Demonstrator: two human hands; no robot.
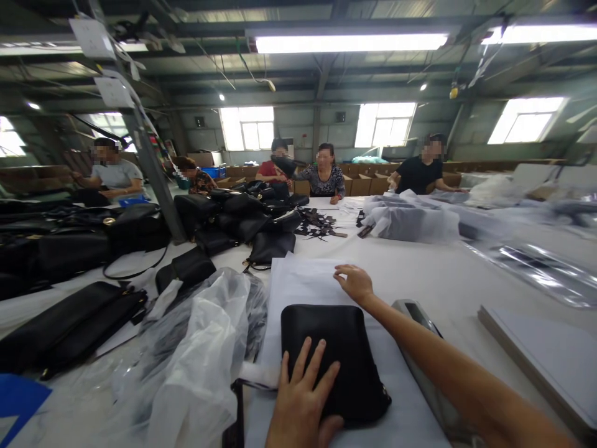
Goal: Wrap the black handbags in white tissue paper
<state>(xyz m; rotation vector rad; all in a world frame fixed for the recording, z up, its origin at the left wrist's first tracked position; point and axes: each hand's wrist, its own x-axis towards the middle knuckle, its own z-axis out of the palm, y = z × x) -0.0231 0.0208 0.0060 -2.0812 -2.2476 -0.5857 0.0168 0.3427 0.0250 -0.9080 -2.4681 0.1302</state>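
Observation:
A black bag (349, 348) lies flat on white sheets of paper (298, 280) in the middle foreground. My left hand (305, 395) rests on its lower left part, palm down with the fingers spread. Beyond the bag's top edge, my right hand (355, 283) hovers at or just over the paper, its fingers bent and partly apart; nothing shows in it. A dark strap with a pale wrapping lies left of the bag, near my left wrist.
Crumpled clear plastic (200, 361) lies to the left, with heaped black bags (242, 211) behind. A grey device (420, 317) and a stack of white boards (545, 354) are at the right. Several people work across the table (354, 249). A metal post (156, 174) stands left.

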